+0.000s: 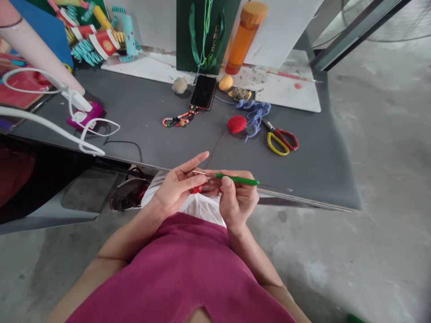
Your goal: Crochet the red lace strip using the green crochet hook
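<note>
In my right hand (238, 199) is a crochet hook with a green handle (239, 180), its thin metal shaft pointing left. My left hand (178, 185) pinches a small piece of red crochet work (197, 189) near the hook's tip, its index finger stretched upward. The fingers partly hide this piece. From there a red strand runs up over the table edge to a red yarn ball (236, 124). Beyond it lie a tangle of blue yarn (255, 112) and scissors (283, 140) with one red and one yellow handle.
A phone (204, 92) with a beaded strap, a grey yarn ball (179, 85) and a yellow yarn ball (226, 82) lie on the grey table (144, 112). Behind stand a green bag (185, 40) and an orange bottle (245, 38). Another person's arm (43, 49) reaches in, near white cables.
</note>
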Available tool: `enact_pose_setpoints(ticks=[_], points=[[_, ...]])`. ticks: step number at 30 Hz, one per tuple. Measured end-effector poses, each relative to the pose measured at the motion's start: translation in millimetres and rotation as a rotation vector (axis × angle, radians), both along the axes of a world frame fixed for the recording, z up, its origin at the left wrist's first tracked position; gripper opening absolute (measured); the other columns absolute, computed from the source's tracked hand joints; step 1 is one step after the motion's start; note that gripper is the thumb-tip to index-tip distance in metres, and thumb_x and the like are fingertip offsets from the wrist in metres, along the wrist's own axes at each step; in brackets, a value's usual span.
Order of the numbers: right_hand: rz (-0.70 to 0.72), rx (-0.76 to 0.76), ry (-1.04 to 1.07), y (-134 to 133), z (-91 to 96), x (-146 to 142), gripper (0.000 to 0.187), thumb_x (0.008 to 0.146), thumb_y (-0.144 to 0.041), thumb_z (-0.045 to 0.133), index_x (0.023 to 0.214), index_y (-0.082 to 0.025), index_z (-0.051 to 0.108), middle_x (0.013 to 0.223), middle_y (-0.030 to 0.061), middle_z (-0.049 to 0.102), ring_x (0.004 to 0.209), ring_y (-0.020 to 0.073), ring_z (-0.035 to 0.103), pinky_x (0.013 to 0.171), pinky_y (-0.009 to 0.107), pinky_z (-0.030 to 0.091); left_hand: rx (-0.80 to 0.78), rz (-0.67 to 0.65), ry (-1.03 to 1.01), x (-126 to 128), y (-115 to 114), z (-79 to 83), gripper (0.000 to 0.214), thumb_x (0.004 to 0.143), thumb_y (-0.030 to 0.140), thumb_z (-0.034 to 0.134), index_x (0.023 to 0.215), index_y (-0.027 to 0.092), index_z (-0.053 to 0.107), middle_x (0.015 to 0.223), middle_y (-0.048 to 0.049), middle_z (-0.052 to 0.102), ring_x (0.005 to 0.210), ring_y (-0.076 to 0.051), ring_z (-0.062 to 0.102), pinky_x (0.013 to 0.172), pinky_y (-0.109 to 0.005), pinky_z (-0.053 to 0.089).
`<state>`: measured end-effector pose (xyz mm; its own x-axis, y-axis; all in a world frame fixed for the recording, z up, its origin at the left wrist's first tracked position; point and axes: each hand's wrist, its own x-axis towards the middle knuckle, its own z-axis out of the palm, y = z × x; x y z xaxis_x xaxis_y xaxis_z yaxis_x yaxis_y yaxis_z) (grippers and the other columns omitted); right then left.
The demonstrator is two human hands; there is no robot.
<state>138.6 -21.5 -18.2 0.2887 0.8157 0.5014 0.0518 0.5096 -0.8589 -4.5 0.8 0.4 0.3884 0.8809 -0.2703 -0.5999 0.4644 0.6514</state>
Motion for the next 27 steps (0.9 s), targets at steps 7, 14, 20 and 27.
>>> enact_pose_setpoints(ticks=[7, 14, 20, 27], points=[[0.207, -0.160, 0.305, 4, 3.6, 8, 0.012, 0.108, -0.042, 0.057, 0.102, -0.033, 0.061, 0.070, -0.0057, 0.079, 0.044, 0.0131, 0.069, 0.036, 0.022, 0.044, 0.016, -0.100, -0.013, -5, 4, 0.6, 0.043, 0.071, 0.022, 0.096, 0.112, 0.028, 0.087, 0.077, 0.0024, 0.072, 0.066, -0.006, 0.058, 0.069, -0.022, 0.049], [0.356, -0.387, 0.494, 6, 8.0, -1, 0.032, 0.090, -0.057, 0.078, 0.090, -0.027, 0.066, 0.068, -0.0055, 0.078, 0.041, 0.0097, 0.060, 0.034, 0.019, 0.038, 0.060, -0.083, 0.015, 0, 0, 7.5, 0.045, 0.069, 0.021, 0.098, 0.111, 0.031, 0.087, 0.077, 0.0017, 0.073, 0.062, -0.007, 0.056, 0.061, -0.024, 0.045], [0.287, -0.274, 0.498, 9, 6.8, -2, 0.020, 0.094, -0.048, 0.077, 0.092, -0.030, 0.071, 0.072, -0.0064, 0.080, 0.041, 0.0073, 0.059, 0.033, 0.016, 0.033, 0.117, 0.003, 0.110, 2, -1, 0.1, 0.047, 0.067, 0.019, 0.098, 0.111, 0.028, 0.086, 0.088, 0.0003, 0.075, 0.077, -0.011, 0.065, 0.067, -0.023, 0.049], [0.033, 0.038, 0.018, 5, -5.7, 6, 0.011, 0.102, -0.024, 0.067, 0.108, -0.030, 0.073, 0.099, 0.0000, 0.088, 0.065, 0.0139, 0.078, 0.052, 0.026, 0.059, 0.206, 0.097, 0.199, 4, -4, -1.7, 0.060, 0.071, 0.021, 0.096, 0.129, 0.031, 0.080, 0.082, 0.0035, 0.072, 0.077, -0.010, 0.066, 0.075, -0.025, 0.056]])
